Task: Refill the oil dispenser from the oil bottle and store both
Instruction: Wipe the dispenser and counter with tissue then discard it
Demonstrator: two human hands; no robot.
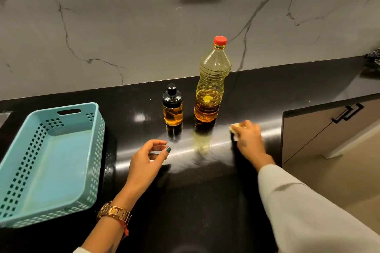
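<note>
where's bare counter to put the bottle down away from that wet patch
Bare counter lies between the basket and the oil dispenser, and behind and right of the oil bottle. The front is taken: smear, left hand, right hand wiping.

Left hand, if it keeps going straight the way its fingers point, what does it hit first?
The left hand is loosely curled, empty, fingers aimed up-right toward the wall. Likely the dispenser comes first, just beyond the fingertips; the bottle stands further right. Depth is uncertain.
</note>
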